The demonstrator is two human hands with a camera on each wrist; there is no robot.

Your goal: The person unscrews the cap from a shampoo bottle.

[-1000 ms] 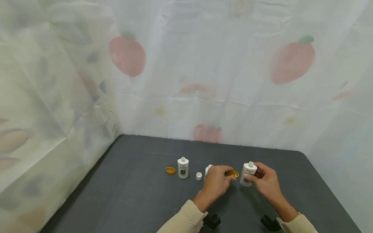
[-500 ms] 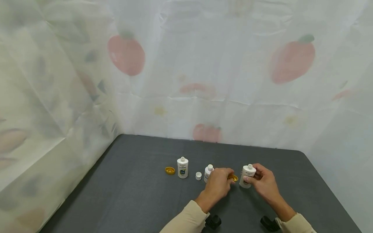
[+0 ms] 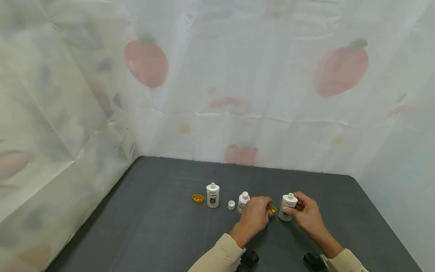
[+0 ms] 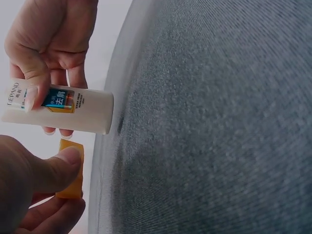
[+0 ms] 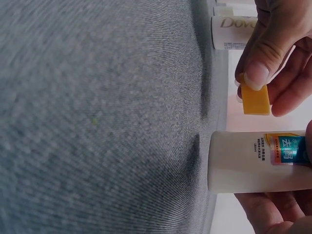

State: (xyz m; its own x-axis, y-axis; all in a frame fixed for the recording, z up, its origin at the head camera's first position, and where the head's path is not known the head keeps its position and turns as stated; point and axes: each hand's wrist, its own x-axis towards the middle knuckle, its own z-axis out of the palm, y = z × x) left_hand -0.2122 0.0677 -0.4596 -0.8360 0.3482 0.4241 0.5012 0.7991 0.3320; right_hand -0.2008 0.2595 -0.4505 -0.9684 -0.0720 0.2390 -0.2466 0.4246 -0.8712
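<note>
My right hand (image 3: 307, 215) grips a white bottle (image 3: 289, 201) with a bare neck and a blue and yellow label. It stands almost upright, its base at or just above the table; contact cannot be told. To its left, my left hand (image 3: 253, 215) pinches a yellow cap (image 5: 256, 101) between thumb and fingers. Cap and bottle are apart. Behind the left hand stands a smaller white bottle (image 3: 243, 199), partly hidden. Farther left are a small white cap (image 3: 231, 205), another uncapped white bottle (image 3: 212, 197) and a second yellow cap (image 3: 198, 198), hollow side showing.
The dark grey table (image 3: 153, 226) runs back to a pale curtain (image 3: 258, 83) with fruit prints, which also encloses the left side. A white bottle lettered Dove (image 5: 236, 31) appears beyond the left hand in the right wrist view.
The right hand has brought its bottle slightly down and left. The left hand has lowered its yellow cap a little, showing more of the smaller bottle behind it.
</note>
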